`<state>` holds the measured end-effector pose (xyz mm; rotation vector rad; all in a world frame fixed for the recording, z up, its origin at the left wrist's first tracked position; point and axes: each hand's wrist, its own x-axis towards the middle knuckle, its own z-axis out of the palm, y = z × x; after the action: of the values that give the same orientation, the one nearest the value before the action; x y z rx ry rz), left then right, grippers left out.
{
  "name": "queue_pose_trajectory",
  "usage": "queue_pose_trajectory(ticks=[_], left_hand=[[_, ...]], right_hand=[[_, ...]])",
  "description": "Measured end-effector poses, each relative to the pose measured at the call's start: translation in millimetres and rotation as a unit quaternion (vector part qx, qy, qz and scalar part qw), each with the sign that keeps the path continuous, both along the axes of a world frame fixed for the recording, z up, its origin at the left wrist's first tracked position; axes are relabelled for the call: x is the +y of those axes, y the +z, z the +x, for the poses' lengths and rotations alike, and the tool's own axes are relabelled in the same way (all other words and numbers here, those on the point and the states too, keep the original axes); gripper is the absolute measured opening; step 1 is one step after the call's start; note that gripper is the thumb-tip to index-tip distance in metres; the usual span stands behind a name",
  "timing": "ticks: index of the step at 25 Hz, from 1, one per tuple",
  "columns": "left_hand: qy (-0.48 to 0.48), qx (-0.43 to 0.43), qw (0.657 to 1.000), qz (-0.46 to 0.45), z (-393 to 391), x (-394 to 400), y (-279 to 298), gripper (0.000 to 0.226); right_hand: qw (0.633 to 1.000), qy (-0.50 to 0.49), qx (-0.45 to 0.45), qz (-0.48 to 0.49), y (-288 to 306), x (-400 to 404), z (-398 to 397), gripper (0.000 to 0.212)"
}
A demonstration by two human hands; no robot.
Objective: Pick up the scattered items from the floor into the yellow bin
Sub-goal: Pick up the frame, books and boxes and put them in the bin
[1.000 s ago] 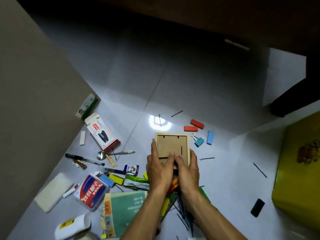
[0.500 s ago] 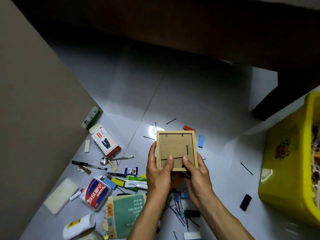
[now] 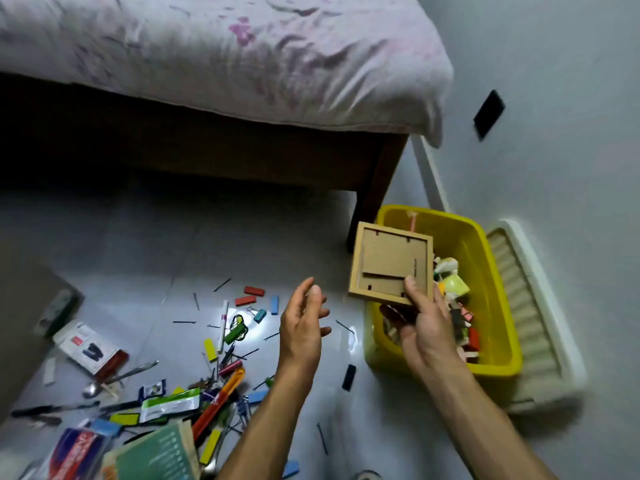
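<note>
The wooden picture frame (image 3: 391, 263), gripped by both hands over the scattered items a moment ago, is now carried over the yellow bin (image 3: 491, 258) by the right hand (image 3: 427, 323) alone.

The frame is pinched at its lower right corner, thumb on its cardboard back and fingers underneath, and is held tilted above the bin's near-left rim, back side up. The left hand (image 3: 303, 322) has been released from it and is held apart over the grey floor (image 3: 166, 244), fingers loosely spread and nothing held. Assorted small objects are seen inside the bin. Coloured blocks, hairpins, a spoon (image 3: 117, 377) and a green booklet (image 3: 156, 453) are left on the floor beside a bed (image 3: 221, 50).
</note>
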<state>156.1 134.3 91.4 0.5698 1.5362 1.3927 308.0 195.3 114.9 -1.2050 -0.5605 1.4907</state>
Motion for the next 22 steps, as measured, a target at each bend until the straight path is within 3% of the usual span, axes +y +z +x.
queue_pose_trajectory(ticks=[2,4,6,10,14,18,20,22], left_hand=[[-0.013,0.005,1.000,-0.011,23.4,3.0,5.4,0.036],[-0.013,0.017,0.999,-0.039,36.9,-0.8,3.4,0.041],[-0.005,0.027,0.997,-0.069,35.6,-11.3,-3.1,0.044],[0.046,0.047,0.993,-0.103,1.6,-41.0,-23.7,0.042],[0.105,0.077,0.984,-0.125,-61.2,-81.3,-56.7,0.034],[0.135,0.104,0.963,-0.207,-113.9,-132.4,-100.5,0.032],[0.142,0.185,0.926,-0.299,-136.0,-162.4,-129.4,0.040],[0.096,0.273,0.871,-0.398,-154.3,-194.9,-156.3,0.061]], right_hand=[[0.995,-0.016,-0.099,-0.001,9.0,11.0,37.7,0.045],[0.960,0.010,-0.277,-0.039,2.3,15.9,61.4,0.050],[0.923,0.039,-0.380,-0.038,-10.1,9.3,62.5,0.057],[0.873,0.123,-0.465,0.078,-33.7,-33.0,7.9,0.053],[0.802,0.336,-0.470,0.152,-68.9,-75.6,-68.4,0.042],[0.664,0.525,-0.500,0.184,-118.4,-95.4,-106.8,0.040],[0.598,0.571,-0.516,0.224,-143.9,-103.5,-131.5,0.045],[0.517,0.599,-0.533,0.300,-169.2,-114.1,-162.1,0.050]])
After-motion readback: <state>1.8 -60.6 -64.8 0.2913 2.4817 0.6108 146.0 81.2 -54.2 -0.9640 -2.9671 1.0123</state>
